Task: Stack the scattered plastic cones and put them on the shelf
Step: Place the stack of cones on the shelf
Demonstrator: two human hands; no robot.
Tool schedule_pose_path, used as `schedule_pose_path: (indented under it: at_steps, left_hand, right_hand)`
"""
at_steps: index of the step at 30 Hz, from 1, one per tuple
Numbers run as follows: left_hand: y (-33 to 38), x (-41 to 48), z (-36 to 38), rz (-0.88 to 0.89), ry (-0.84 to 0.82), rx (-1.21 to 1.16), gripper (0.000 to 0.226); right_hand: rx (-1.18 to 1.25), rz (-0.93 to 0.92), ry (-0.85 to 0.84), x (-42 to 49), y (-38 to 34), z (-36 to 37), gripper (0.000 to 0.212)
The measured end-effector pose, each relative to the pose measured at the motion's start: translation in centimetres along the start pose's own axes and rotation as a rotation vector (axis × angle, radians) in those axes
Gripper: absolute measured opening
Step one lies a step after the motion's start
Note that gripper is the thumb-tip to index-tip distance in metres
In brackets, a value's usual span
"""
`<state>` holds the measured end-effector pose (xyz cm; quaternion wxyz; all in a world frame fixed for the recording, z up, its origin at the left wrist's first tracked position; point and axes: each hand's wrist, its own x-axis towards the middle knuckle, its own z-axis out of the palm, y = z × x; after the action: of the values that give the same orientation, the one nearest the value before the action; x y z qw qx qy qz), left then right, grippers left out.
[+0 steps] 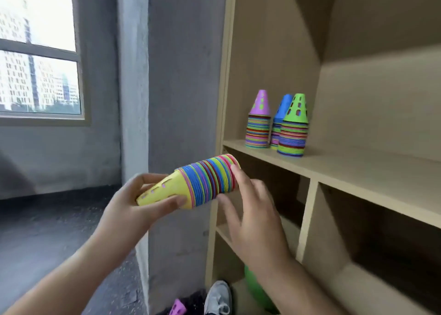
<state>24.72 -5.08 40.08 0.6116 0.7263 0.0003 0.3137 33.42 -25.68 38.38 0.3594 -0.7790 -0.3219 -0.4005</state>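
The left hand [133,202] holds a stack of cones [205,181] in the air in front of the shelf [346,171], just below the edge of its board. The stack lies almost on its side, with the yellow top cone toward the person and the wide base toward the shelf. The grip of the left hand is closed around the yellow tip: the thumb lies along the near side and the fingers curl behind. I think this narrow end is chosen because one hand can enclose it well. The right hand [253,219] is blurred; its fingers are straight and spread, holding nothing, and one fingertip seems to touch the rim at the wide end. Probably it is there to keep the many thin cones pressed together and to guide the base. On the board, three finished stacks stand upright and close together: a purple-topped stack [259,128], a blue-topped stack [280,114] behind, and a green-topped stack [294,133] in front. They stand on their wide bases, which keeps them stable, so the held stack must be turned upright before it is set beside them. A loose purple cone [177,308] lies on the floor near a shoe [218,298], so the collecting is, in my judgement, not finished.
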Motion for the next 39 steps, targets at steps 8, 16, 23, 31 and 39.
schedule_pose_path:
  at_steps: [8, 16, 23, 31, 39]
  left_hand:
    - [8.2, 10.2, 6.0, 0.12, -0.133, -0.054, 0.065]
    - [9.7, 20.4, 18.2, 0.137, -0.139, 0.075, 0.062]
    - [7.0, 23.2, 23.7, 0.156, -0.151, 0.139, 0.068]
    - [4.0, 24.1, 25.4, 0.196, -0.13, 0.201, 0.037]
    - [2.2, 19.1, 20.4, 0.386, -0.105, 0.325, 0.026]
  right_hand:
    - [-0.072, 0.245, -0.024, 8.7, 2.5, -5.5, 0.065]
    - [-0.332, 0.551, -0.09, 13.7, 8.1, -6.3, 0.042]
    - [-0.541, 0.698, -0.203, 15.2, 10.7, -3.8, 0.047]
    - [-0.633, 0.766, -0.3, 17.3, 13.1, -2.6, 0.049]
    - [-0.64, 0.437, -0.087, 14.5, 11.0, -2.9, 0.04]
